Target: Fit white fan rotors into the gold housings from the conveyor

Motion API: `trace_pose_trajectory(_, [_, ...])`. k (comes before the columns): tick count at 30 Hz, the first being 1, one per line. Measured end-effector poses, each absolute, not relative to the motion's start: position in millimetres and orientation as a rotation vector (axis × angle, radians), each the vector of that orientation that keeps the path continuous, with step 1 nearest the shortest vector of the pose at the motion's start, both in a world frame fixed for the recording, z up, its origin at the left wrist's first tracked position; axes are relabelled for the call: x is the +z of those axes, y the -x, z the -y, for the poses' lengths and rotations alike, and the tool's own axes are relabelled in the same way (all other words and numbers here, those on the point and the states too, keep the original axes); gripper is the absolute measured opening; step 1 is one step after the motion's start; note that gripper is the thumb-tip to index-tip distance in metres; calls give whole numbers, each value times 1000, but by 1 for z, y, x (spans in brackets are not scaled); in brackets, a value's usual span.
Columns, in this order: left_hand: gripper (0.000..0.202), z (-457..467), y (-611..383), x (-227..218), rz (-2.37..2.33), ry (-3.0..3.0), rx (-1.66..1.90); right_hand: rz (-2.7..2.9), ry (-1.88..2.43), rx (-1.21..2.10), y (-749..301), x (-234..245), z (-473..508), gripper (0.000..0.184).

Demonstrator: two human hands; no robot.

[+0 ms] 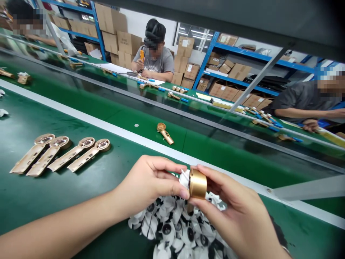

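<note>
Between thumb and fingers, my left hand (159,180) pinches a small white fan blade (184,178). It sits against the open face of a gold fan housing (198,183), partly inside it or just touching; I cannot tell which. My right hand (231,205) grips that housing by its round rim, and its handle points down, mostly hidden. Under both hands lies a heap of white fan blades (172,230), several with dark hubs. To the left, several gold fan housings (88,151) rest in a row on the green table with their round ends away from me.
Past a white edge strip (107,126) runs a green conveyor belt (129,118) carrying a gold fan part (165,133). Across it a co-worker (156,54) holds an orange tool (141,55); others sit left and right. A grey metal post (309,189) slants in at right.
</note>
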State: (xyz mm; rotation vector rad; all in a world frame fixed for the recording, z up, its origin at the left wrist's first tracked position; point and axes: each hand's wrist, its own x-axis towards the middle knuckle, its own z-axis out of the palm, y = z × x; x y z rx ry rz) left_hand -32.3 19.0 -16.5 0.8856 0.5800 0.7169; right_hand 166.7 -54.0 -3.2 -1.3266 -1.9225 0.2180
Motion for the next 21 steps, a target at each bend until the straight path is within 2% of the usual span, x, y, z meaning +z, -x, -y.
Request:
trace_pose_trajectory(6, [32,-18,27,-22,-589,-980,661,1961,1350,220,-165,-8,55,46])
trace_pose_trajectory(10, [46,-44,45,-13,-840,-1542,593,1941,1654,211,-199,-7,22,47])
trace_pose_trajectory(12, [34,-63,60,-8,-918,-2007,426,1902,1908,103,-229,-14,-8,47])
trace_pose_trajectory(14, [30,-77,71,-7,-843,-2234,123,1869,2067,73,-261,-25,-36,38])
trace_pose_trajectory(17, [36,-86,73,-13,-798,-2242,-152,1860,2164,117,-297,-38,-50,29])
trace_pose_trajectory(21, [33,-82,61,-35,-876,-2197,-128,1787,2204,72,-321,-38,12,34])
